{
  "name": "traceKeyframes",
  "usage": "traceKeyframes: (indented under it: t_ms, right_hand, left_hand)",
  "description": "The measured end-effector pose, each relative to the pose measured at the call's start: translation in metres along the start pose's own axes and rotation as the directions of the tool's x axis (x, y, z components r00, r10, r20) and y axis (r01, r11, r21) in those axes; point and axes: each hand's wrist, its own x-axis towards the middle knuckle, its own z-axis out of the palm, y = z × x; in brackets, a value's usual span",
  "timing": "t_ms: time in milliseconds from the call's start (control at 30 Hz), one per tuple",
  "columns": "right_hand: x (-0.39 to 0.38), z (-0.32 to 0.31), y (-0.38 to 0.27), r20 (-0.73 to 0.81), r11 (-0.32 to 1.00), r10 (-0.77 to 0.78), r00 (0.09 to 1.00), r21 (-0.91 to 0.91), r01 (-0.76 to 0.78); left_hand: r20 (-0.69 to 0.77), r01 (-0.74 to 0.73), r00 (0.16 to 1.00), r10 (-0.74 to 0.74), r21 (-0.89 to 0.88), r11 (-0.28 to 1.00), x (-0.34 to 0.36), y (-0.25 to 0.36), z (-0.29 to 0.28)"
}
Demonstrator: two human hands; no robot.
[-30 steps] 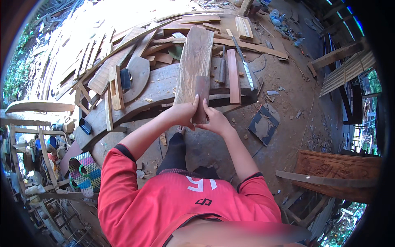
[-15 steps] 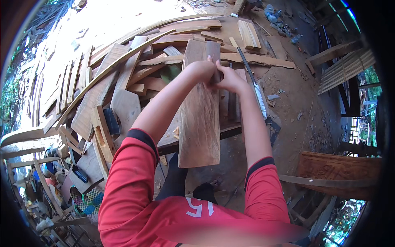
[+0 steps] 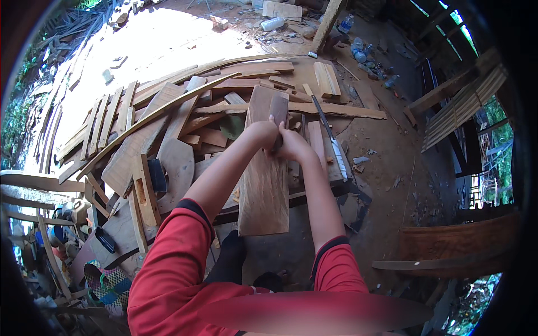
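A long, thick wooden board (image 3: 263, 196) lies in front of me, its near end jutting past the edge of the bench. On its far part rests a dark wooden hand plane (image 3: 279, 105), a narrow block pointing away from me. My left hand (image 3: 263, 134) is closed round the plane's left side. From the right, my right hand (image 3: 295, 145) grips the same tool, and the thumbs come close together on top. Both arms reach forward, nearly straight. The plane's underside and the fingers beneath the hands are hidden.
Loose planks (image 3: 134, 120) are heaped left of and beyond the board. A mortised wooden piece (image 3: 145, 193) leans at left, near a woven basket (image 3: 103, 283). At right are a handsaw-like long tool (image 3: 328, 131), a carved panel (image 3: 448, 243) and plastic bottles (image 3: 358, 50).
The view has tilted upward, so the board and my hands sit lower in the picture. Both hands still grip the plane, which seems slightly nearer to me along the board.
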Motion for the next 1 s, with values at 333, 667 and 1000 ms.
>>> traceKeyframes:
  t_ms: [333,667,1000]
  right_hand:
    - [-0.225,0.074,-0.07,0.086,0.994,-0.051,0.995,-0.096,0.06]
    - [-0.225,0.067,-0.071,0.133,0.985,-0.046,0.99,-0.159,0.067]
    - [-0.016,0.009,-0.042,0.007,0.988,0.043,0.999,-0.146,-0.041]
  left_hand:
    - [0.035,0.14,0.99,-0.136,-0.343,0.929,-0.198,0.134,0.103]
    - [0.07,0.084,0.996,-0.064,-0.355,0.931,-0.192,0.133,0.103]
    - [0.067,0.049,0.997,-0.038,-0.17,0.984,-0.046,-0.005,0.005]
